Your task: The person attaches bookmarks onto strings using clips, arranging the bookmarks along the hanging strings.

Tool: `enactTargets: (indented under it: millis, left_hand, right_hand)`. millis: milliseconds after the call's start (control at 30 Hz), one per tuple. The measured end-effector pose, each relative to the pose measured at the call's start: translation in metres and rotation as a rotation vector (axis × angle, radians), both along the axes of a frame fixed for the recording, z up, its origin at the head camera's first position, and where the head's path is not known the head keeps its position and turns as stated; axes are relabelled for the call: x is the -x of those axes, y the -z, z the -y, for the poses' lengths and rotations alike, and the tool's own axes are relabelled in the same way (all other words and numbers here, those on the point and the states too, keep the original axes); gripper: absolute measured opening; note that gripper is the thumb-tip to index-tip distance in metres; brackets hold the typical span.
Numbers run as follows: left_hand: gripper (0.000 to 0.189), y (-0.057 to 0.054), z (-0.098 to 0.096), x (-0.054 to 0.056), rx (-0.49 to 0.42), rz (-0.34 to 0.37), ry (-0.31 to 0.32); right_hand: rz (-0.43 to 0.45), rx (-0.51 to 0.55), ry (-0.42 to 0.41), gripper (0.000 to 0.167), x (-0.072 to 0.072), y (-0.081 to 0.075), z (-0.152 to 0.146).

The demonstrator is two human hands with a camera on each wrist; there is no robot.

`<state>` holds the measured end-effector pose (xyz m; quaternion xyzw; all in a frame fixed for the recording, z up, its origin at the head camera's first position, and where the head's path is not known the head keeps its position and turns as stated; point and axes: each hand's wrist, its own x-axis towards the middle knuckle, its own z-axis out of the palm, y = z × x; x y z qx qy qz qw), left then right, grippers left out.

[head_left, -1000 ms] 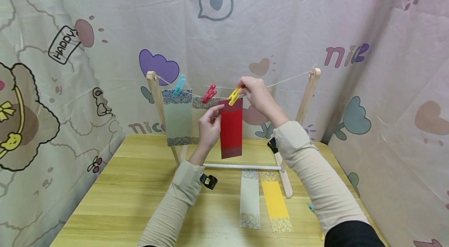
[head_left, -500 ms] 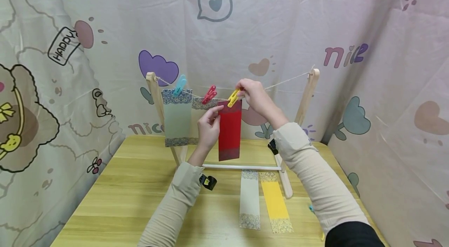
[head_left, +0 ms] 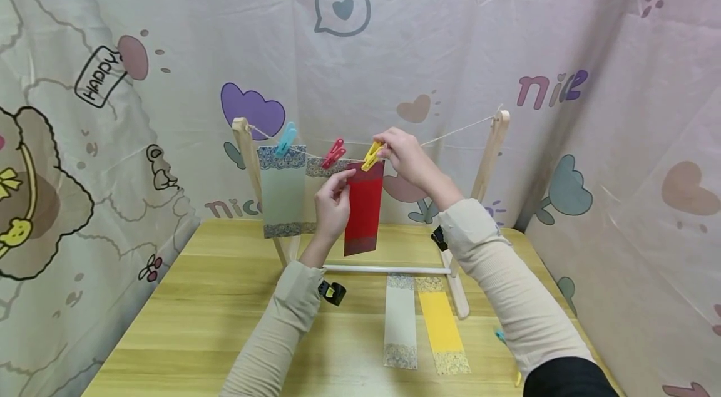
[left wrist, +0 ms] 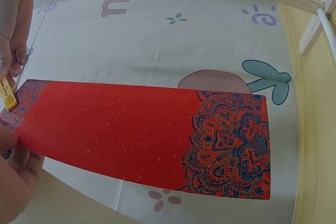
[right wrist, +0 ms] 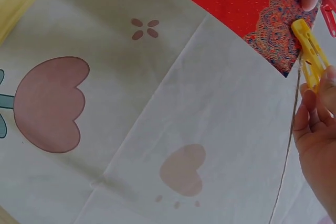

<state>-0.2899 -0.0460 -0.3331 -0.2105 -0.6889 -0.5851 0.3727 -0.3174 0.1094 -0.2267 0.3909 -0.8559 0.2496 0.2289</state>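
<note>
A red paper strip (head_left: 362, 209) with lace-patterned ends hangs at the string (head_left: 462, 131). My left hand (head_left: 332, 206) pinches its upper left edge between thumb and fingers. With my right hand (head_left: 405, 156) I grip the handles of a yellow clothespin (head_left: 372, 156), whose tip lies over the strip's patterned top. The right wrist view shows the yellow clothespin (right wrist: 310, 51) across the strip's end, right at the string. To the left, a blue clothespin (head_left: 286, 139) holds a pale green strip (head_left: 283, 196). Beside it a red clothespin (head_left: 334, 153) holds a beige strip (head_left: 320, 168), partly hidden behind my left hand.
The string runs between two wooden posts (head_left: 489, 159) joined below by a white rod (head_left: 394, 269). On the table (head_left: 186, 315) lie a pale grey strip (head_left: 400, 322) and a yellow strip (head_left: 441, 322). A small blue piece (head_left: 500, 335) lies by my right sleeve.
Both hands keep their holds on the red strip and yellow clothespin. The strip's lower end has swung slightly left, and the whole head view has shifted a little.
</note>
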Motion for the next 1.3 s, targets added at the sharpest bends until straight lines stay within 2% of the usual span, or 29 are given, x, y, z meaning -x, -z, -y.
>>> enactTargets:
  millis: [200, 400, 767, 1133, 1300]
  left_hand:
    - [0.022, -0.02, -0.003, -0.022, -0.034, -0.003, 0.023]
    - [0.017, -0.014, -0.001, -0.017, -0.11, -0.022, 0.055]
    - [0.008, -0.009, 0.001, -0.016, -0.226, -0.044, 0.017]
    - [0.014, -0.005, 0.002, -0.02, -0.203, -0.037, -0.037]
    - [0.012, -0.001, 0.001, -0.022, -0.204, -0.012, -0.017]
  right_hand:
    - [0.003, 0.059, -0.027, 0.035, 0.0, 0.003, -0.002]
    - [-0.059, 0.107, -0.052, 0.034, 0.0, 0.007, -0.004]
    - [-0.182, 0.239, -0.085, 0.027, 0.002, 0.013, -0.009]
    - [-0.249, 0.299, -0.098, 0.027, 0.001, 0.018, -0.018]
    - [-0.246, 0.346, -0.115, 0.027, -0.003, 0.021, -0.025]
